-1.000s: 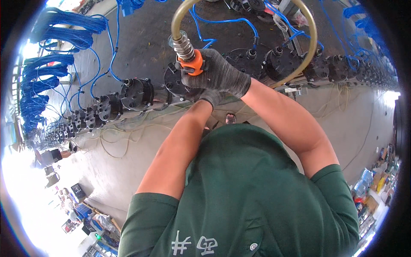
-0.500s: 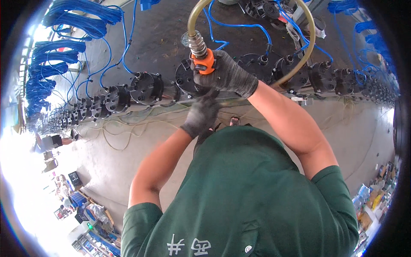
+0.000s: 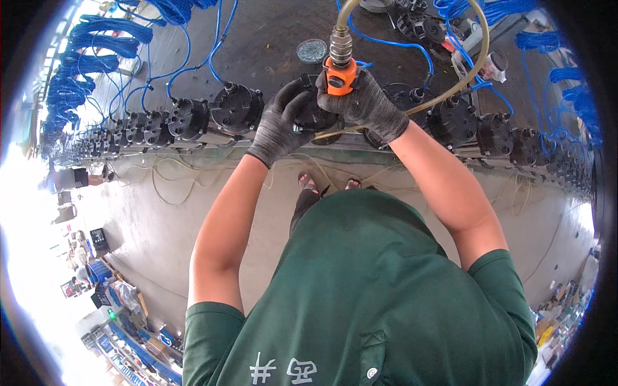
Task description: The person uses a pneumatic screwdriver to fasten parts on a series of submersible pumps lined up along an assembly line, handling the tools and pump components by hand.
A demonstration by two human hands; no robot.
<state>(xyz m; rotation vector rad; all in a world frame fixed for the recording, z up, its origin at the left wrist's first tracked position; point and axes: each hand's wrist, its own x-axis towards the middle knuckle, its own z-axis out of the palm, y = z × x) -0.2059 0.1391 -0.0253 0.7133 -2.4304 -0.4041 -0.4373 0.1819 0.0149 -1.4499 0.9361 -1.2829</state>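
Note:
My right hand [image 3: 367, 106], in a grey knit glove, is wrapped round an orange air tool [image 3: 340, 77]. A metal coupling [image 3: 341, 45] joins the tool to a yellowish hose [image 3: 484, 48], which loops away to the right. Below the tool sits a black round housing [image 3: 313, 118] at the bench edge, partly covered by both hands. The gloved fingers of my left hand [image 3: 278, 128] curl round the housing's left side. The tool's working end is hidden behind my right hand.
More black round housings [image 3: 237, 108] with blue cables line the bench edge both ways. Coiled blue cables [image 3: 106, 45] lie at the far left. A small round dish [image 3: 311, 51] stands on the dark bench [image 3: 270, 38]. Pale hoses [image 3: 170, 180] trail along the floor.
My left hand has come up from below the bench edge to the housing's left side. My right hand and the air tool appear further right in the view, which has itself shifted.

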